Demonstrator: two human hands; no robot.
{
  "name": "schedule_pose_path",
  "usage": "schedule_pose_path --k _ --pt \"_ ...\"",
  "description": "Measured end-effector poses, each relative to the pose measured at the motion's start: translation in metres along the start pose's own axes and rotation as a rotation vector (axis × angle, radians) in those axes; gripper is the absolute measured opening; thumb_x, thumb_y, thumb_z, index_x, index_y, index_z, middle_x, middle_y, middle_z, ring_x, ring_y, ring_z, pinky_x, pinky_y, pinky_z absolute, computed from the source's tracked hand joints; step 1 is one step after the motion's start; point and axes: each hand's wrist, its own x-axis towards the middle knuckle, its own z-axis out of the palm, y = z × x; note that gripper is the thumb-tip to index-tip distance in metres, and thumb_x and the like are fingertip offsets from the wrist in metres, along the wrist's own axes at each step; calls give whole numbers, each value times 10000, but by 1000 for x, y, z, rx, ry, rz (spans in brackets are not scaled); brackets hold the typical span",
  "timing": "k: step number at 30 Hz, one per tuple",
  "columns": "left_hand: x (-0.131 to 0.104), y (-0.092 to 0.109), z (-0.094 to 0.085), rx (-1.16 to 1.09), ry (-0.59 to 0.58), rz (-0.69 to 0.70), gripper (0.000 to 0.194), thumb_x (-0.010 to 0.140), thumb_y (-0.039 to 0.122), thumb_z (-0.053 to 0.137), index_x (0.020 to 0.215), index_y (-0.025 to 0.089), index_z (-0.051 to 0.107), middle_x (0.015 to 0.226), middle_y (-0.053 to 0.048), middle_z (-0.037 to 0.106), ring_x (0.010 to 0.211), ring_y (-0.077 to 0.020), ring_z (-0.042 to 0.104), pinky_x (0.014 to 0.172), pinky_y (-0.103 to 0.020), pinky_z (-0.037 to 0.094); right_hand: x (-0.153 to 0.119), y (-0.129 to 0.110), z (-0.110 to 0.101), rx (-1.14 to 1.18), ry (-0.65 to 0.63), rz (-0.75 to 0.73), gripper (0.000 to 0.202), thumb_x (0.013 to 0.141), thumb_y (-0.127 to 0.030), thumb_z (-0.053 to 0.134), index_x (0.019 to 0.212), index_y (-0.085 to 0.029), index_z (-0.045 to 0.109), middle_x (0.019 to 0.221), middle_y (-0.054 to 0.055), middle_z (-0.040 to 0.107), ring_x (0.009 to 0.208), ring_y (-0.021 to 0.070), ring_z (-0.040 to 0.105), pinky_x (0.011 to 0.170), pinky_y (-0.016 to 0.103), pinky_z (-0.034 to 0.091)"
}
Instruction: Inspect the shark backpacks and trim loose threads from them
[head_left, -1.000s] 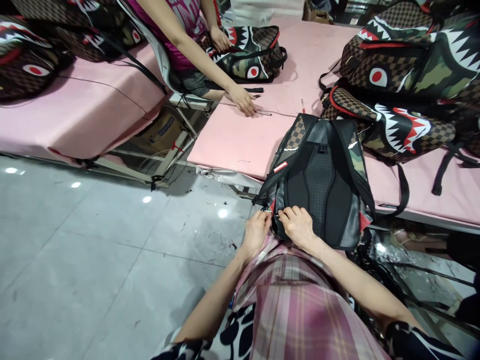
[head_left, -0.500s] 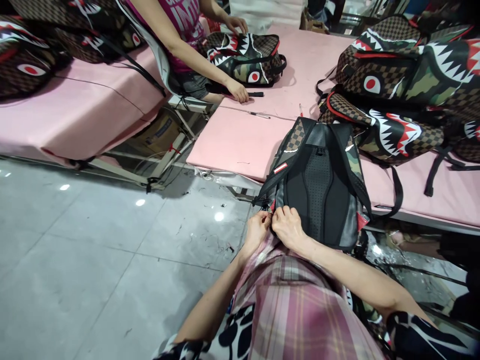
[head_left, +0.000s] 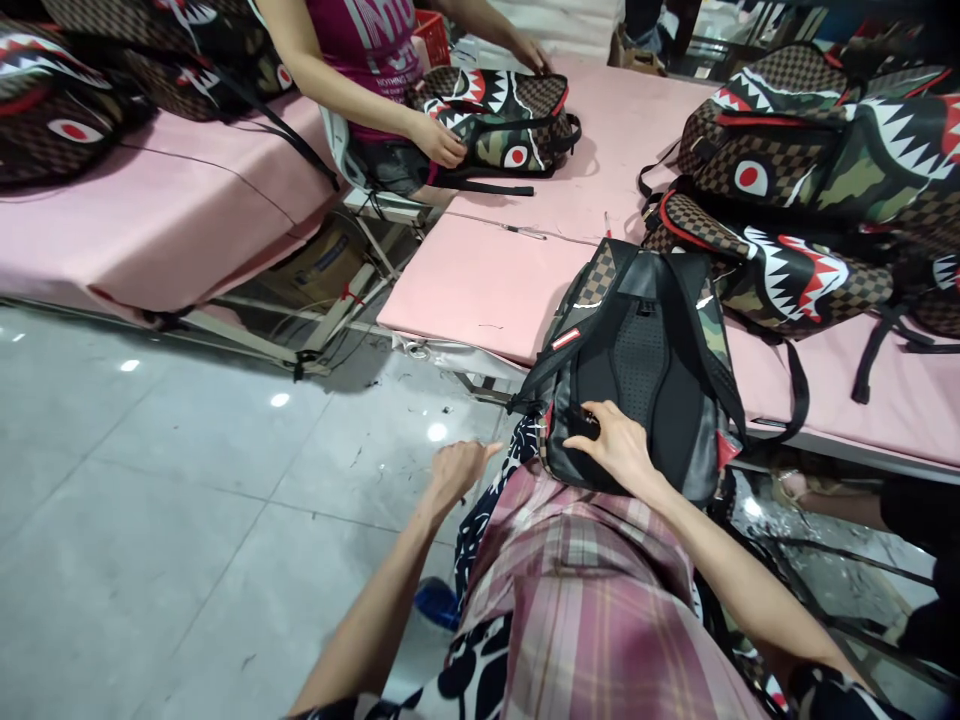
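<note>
A backpack [head_left: 637, 340] with a black padded back panel leans against the table edge and my lap, its straps facing up. Over its lower left part is my right hand [head_left: 619, 445], thumb and fingers spread apart with nothing visible between them. My left hand [head_left: 459, 470] is off to the left of the bag, above the floor. Its fingers are curled in and the thumb points toward the bag; whatever they may hold is hidden. Red tags [head_left: 726, 449] show at the bag's lower side. A plaid apron [head_left: 600, 620] covers my lap.
Across the pink table [head_left: 480, 290], a person in a purple shirt handles another shark-mouth backpack [head_left: 502, 120]. Similar backpacks [head_left: 802, 270] are piled at right, more [head_left: 75, 110] on the left table. A small slim tool [head_left: 523, 231] lies on the pink surface.
My hands were together at the bag's left edge. The left has moved away to the left; the right has shifted right and spread its fingers. The other person's hands moved onto their backpack.
</note>
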Motion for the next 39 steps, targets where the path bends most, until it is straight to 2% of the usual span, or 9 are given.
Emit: schedule_pose_path --k 3,6,11,22,25,28,32,36,39 --pt "-1 9 16 -30 7 39 223 780 377 534 692 185 605 645 -52 632 724 -215 624 685 -297 445 11 -9 19 26 -13 38 474 801 -558 535 1119 -207 553 1022 56 630 806 173 613 657 261 410" --pt "-6 22 49 -111 11 80 224 779 355 534 916 184 584 814 -48 656 755 -186 618 711 -292 462 23 -16 37 48 -59 79 294 851 -388 504 1068 -213 596 971 52 662 829 184 623 670 260 409" --pt "-12 23 78 -224 74 73 265 728 286 599 952 163 527 859 -57 615 773 -175 599 739 -312 479 33 2 44 407 -97 219 190 788 -213 501 885 -189 662 841 10 675 790 160 604 645 224 380" --pt "4 22 67 -264 84 138 279 749 316 603 980 162 573 939 -87 624 877 -209 597 791 -348 474 39 19 50 550 -127 206 128 742 -261 568 768 -166 651 697 -31 623 702 138 572 570 194 318" --pt "26 42 50 -84 55 380 441 721 333 650 1137 218 561 1195 -97 552 1153 -262 452 963 -413 366 34 16 37 532 -137 123 175 791 -297 541 760 -171 657 678 -24 628 668 134 579 571 203 333" --pt "53 70 36 167 -81 638 412 677 318 700 1079 276 618 1192 -52 579 1242 -289 330 1031 -460 252 18 16 21 413 -40 122 229 842 -341 505 931 -203 665 844 3 680 764 152 616 659 226 399" --pt "82 107 31 496 -280 808 135 686 310 677 750 192 685 973 -101 641 1088 -292 464 979 -443 283 -17 19 9 158 88 217 388 859 -433 486 1176 -219 551 1041 42 657 885 181 625 724 267 441" --pt "97 132 46 637 -411 864 82 609 206 691 632 137 653 763 -113 635 792 -240 575 851 -360 386 -41 12 14 75 11 158 266 894 -327 439 1098 -209 563 973 42 668 874 176 629 706 258 430" --pt "99 140 59 678 -418 854 96 573 174 684 637 109 654 748 -139 638 751 -250 591 797 -351 415 -39 3 20 -9 -89 258 251 877 -330 457 1076 -220 564 838 48 686 758 200 646 601 260 390"
